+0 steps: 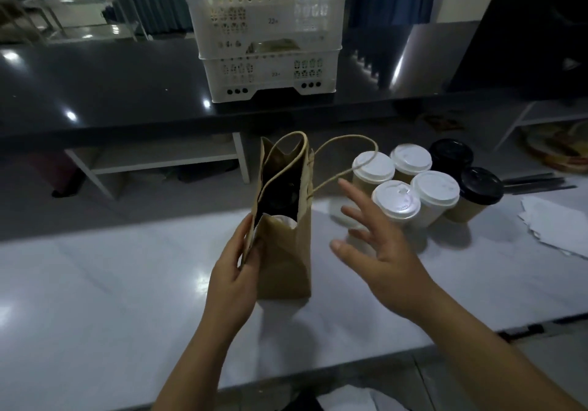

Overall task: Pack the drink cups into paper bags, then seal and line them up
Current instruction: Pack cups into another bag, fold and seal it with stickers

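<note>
- The glossy white table point(95, 299) mirrors the ceiling lights; beyond its far edge a higher black counter point(111, 86) runs across the dim room.
- Two stacked white crates point(270, 70) stand at that counter's front edge.
- The paper bag point(283, 261) stands upright mid-table, mouth open, with a white lid showing inside.
- The left hand point(234, 280) pinches the bag's near-left rim.
- The right hand point(378, 251) hovers just right of the bag, fingers spread wide and holding nothing.
- Four white-lidded cups point(396, 202) and two black-lidded cups point(480, 186) cluster towards the far right edge, and paper sheets point(553, 223) lie at the right edge.
</note>
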